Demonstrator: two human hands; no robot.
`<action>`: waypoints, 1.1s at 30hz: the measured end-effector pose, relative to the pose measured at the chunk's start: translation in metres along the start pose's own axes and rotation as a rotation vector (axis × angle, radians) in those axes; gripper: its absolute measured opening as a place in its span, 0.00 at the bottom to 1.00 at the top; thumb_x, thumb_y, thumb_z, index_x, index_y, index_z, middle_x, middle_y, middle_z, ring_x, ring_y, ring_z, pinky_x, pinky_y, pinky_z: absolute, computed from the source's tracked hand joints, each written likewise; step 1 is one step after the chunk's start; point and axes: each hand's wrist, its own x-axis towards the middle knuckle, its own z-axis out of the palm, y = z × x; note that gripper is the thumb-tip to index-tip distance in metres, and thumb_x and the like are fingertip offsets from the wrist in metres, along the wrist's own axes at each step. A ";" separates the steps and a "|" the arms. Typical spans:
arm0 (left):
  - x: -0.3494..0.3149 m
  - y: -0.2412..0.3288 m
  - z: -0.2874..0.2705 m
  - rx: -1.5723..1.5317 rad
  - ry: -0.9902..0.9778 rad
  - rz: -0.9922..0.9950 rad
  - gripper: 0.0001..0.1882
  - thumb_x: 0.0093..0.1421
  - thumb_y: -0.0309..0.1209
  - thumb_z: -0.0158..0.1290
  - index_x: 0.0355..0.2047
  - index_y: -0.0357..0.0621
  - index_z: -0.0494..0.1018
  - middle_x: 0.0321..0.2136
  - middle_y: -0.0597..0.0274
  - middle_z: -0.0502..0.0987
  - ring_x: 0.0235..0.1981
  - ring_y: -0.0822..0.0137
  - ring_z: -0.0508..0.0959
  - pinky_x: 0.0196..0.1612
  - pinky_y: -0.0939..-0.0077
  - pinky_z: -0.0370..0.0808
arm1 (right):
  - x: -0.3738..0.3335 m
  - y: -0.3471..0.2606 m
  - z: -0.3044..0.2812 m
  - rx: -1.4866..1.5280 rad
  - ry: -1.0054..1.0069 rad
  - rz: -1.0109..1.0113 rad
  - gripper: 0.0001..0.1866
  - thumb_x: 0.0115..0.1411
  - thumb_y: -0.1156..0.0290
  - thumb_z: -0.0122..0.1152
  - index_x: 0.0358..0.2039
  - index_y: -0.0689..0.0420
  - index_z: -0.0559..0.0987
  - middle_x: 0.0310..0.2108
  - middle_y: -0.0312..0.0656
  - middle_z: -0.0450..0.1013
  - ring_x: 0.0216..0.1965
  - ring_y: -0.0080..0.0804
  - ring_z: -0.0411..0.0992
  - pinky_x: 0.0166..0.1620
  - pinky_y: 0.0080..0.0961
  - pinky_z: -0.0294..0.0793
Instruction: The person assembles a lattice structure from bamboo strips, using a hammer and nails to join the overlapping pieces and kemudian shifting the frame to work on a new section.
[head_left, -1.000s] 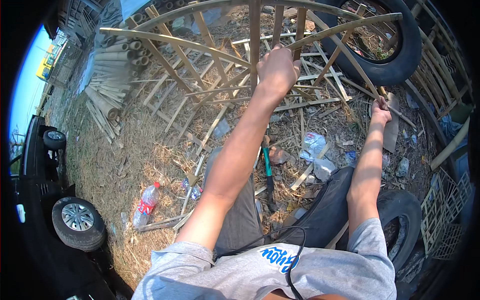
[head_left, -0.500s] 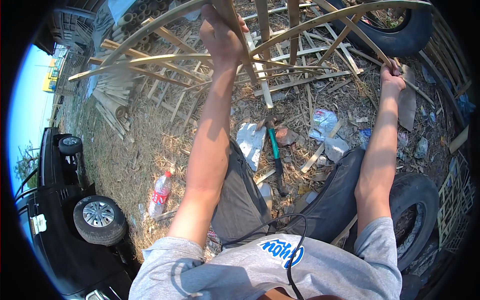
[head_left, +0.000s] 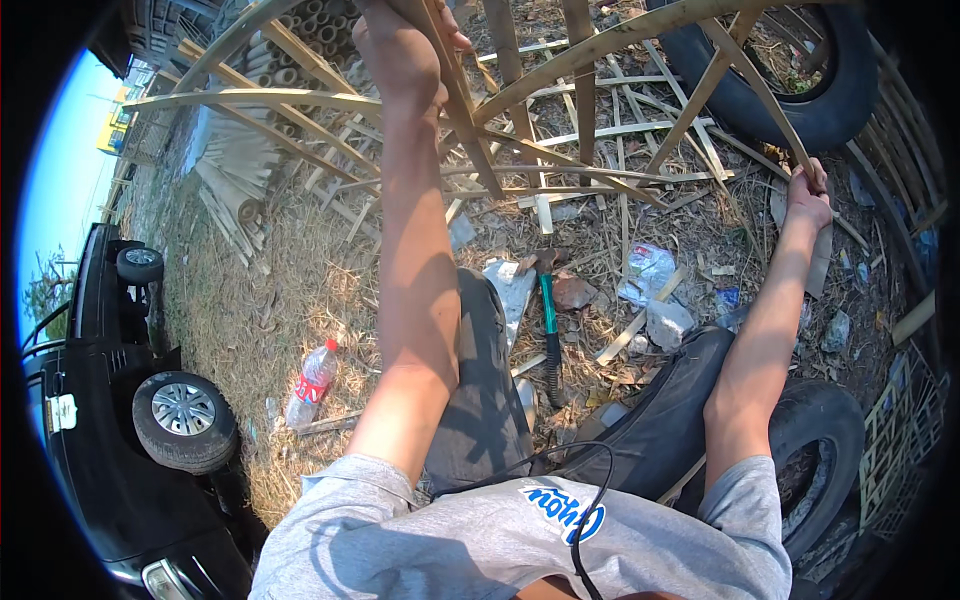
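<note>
Crossed bamboo slats form an open lattice frame (head_left: 577,85) held up in front of me across the top of the view. My left hand (head_left: 402,62) is closed around the frame at its upper left, beside a wide slat (head_left: 462,120) that slants down to the right; the fingers partly hide behind it. Out to the right, my right hand (head_left: 810,202) grips the lower end of a thin slanting slat (head_left: 762,95). Below the frame, between my knees, a hammer (head_left: 550,325) with a green and black handle lies on the ground, touched by neither hand.
Loose bamboo strips (head_left: 625,200) litter the ground under the frame. One tyre (head_left: 850,85) lies at the upper right, another (head_left: 840,430) beside my right leg. A plastic bottle (head_left: 310,388) and a black vehicle (head_left: 90,400) are on the left. Stones (head_left: 670,325) lie near my knees.
The lattice frame has shifted up and to the left with my left hand. My right hand has moved slightly right and down, still gripping its slat.
</note>
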 end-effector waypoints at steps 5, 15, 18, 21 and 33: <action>-0.005 0.021 0.006 0.058 -0.065 -0.035 0.46 0.61 0.76 0.26 0.28 0.41 0.69 0.20 0.63 0.69 0.18 0.70 0.72 0.21 0.71 0.74 | 0.001 -0.006 0.003 0.003 -0.026 -0.001 0.30 0.72 0.51 0.20 0.15 0.52 0.56 0.12 0.36 0.50 0.15 0.31 0.52 0.23 0.29 0.58; -0.036 -0.001 -0.002 0.149 -0.204 -0.335 0.46 0.60 0.76 0.30 0.28 0.40 0.71 0.17 0.64 0.68 0.15 0.71 0.72 0.18 0.74 0.73 | -0.034 0.001 -0.035 -0.335 0.361 -0.334 0.14 0.64 0.66 0.29 0.19 0.50 0.54 0.14 0.35 0.47 0.13 0.28 0.46 0.20 0.33 0.56; -0.048 0.008 0.026 0.159 -0.167 -0.306 0.47 0.61 0.76 0.30 0.25 0.40 0.73 0.14 0.64 0.69 0.12 0.71 0.71 0.17 0.75 0.73 | 0.013 -0.062 -0.053 -0.276 0.265 -0.317 0.15 0.63 0.67 0.29 0.18 0.52 0.53 0.13 0.36 0.46 0.13 0.28 0.46 0.29 0.42 0.69; -0.055 0.015 0.033 0.152 -0.164 -0.256 0.49 0.60 0.77 0.29 0.22 0.38 0.73 0.11 0.64 0.67 0.12 0.72 0.71 0.17 0.76 0.73 | 0.035 -0.081 -0.054 -0.215 0.285 -0.304 0.15 0.63 0.67 0.30 0.18 0.51 0.53 0.13 0.35 0.46 0.13 0.27 0.47 0.27 0.40 0.67; -0.085 0.044 0.041 0.300 -0.132 -0.102 0.36 0.58 0.62 0.60 0.15 0.38 0.72 0.10 0.75 0.62 0.18 0.80 0.59 0.22 0.75 0.57 | 0.007 -0.034 -0.019 -0.405 0.254 -0.200 0.17 0.69 0.66 0.35 0.23 0.60 0.61 0.19 0.42 0.60 0.18 0.33 0.65 0.28 0.29 0.71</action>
